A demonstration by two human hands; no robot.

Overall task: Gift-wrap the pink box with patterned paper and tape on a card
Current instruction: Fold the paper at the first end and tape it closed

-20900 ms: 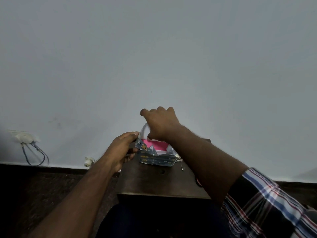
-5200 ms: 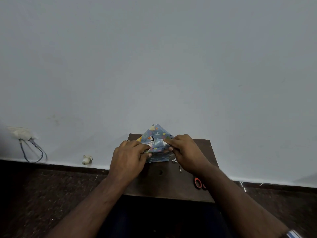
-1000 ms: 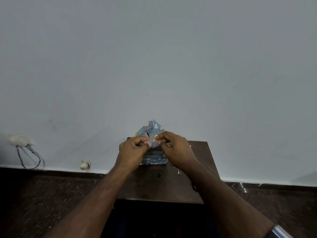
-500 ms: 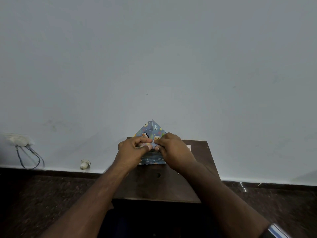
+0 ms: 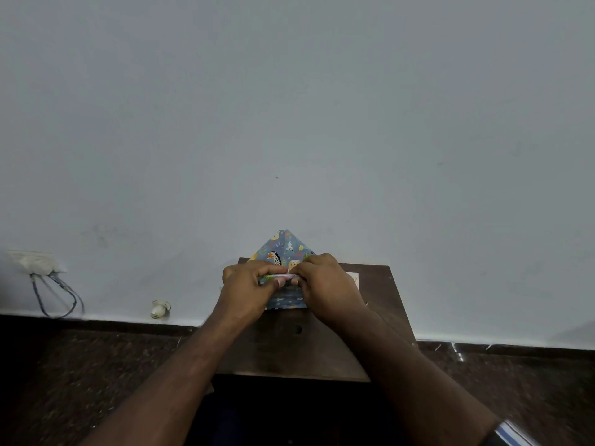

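Head view: both hands stay close together on the box, w/ left hand & right hand pinching the paper flap (pointy tip up) on the wrapped box, at the table back edge; hands barely moved

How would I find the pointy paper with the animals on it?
Look for the dark wooden table standing against the plain grey wall. At its far edge, two hands, the left hand and right hand, meet over a wrapped box. The blue paper flap rises behind them as a triangle printed with little animals, the only colourful thing there.
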